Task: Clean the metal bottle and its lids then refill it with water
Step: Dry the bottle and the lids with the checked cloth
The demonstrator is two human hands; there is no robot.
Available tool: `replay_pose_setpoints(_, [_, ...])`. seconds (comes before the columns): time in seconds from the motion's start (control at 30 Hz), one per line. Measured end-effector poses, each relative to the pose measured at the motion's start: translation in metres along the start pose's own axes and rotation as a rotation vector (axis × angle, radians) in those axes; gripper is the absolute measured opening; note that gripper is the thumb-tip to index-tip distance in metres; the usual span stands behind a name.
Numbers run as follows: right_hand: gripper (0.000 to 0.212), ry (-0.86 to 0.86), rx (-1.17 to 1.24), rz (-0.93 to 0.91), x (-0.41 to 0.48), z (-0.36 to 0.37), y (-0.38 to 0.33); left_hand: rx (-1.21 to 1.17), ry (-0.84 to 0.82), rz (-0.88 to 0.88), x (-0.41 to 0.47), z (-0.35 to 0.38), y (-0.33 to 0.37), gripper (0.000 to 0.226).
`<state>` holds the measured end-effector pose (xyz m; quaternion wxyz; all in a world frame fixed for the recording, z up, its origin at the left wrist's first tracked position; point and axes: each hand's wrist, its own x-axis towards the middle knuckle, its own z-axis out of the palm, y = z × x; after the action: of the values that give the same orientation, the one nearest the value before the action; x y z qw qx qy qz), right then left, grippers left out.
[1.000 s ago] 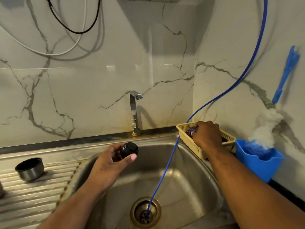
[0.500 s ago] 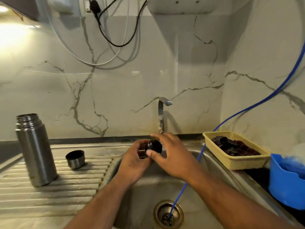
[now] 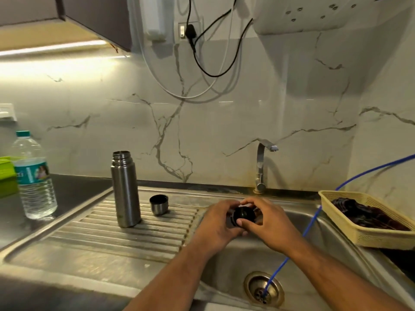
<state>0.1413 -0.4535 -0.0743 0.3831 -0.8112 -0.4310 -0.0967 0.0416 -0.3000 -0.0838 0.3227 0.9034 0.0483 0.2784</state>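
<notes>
two hands hold the black inner lid (image 3: 243, 215) over the sink (image 3: 242, 259): left hand (image 3: 215, 224) curled round its body, right hand (image 3: 268, 223) pinching its top. i'd rub every groove, then rinse under the tap (image 3: 261, 167); the metal bottle (image 3: 125, 189) stands leftward, open.

The metal bottle (image 3: 125, 189) stands upright on the ribbed draining board (image 3: 89, 234), brushed steel, its threaded mouth uncovered. Just to its right, not touching, the small steel cup lid (image 3: 159, 204) sits open side up, dark inside. The round black inner lid (image 3: 243, 215) is gripped between the left hand (image 3: 215, 223) and right hand (image 3: 267, 223), above the basin's (image 3: 318, 234) back left corner.
</notes>
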Motion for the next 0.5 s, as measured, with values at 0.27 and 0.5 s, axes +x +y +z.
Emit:
replay_pose_setpoints(0.27, [0.048, -0.032, 0.174, 0.089, -0.025, 0.004, -0.045, 0.164, 0.169, -0.001, -0.074, -0.062, -0.036, 0.049])
replay_pose_setpoints(0.5, [0.023, 0.007, 0.667, 0.306, -0.016, 0.028, -0.093, 0.257, 0.195, 0.051, -0.093, -0.098, -0.070, 0.036])
